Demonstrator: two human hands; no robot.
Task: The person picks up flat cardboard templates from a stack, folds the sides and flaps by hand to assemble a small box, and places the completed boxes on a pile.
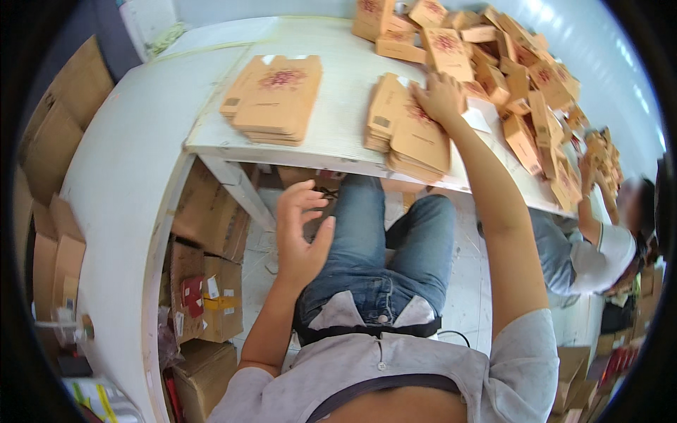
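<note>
My right hand (440, 98) lies palm down over the far part of a stack of flat, unfolded brown cartons (423, 140). Its fingertips are close to a made-up carton (447, 50) standing behind, and what they grip underneath is hidden. These flat cartons bear a dark red printed pattern. Above my lap, short of the table edge, my left hand (304, 232) hangs in the air with its fingers apart and nothing in it. A second stack of flat cartons (275, 103) sits farther left on the white table (338, 84).
Made-up cartons (529, 79) lie in a loose heap at the table's right back. A co-worker (597, 254) sits at the far right, hands among cartons. Another white table (111, 222) runs along my left. Large cardboard boxes (211, 317) stand below it.
</note>
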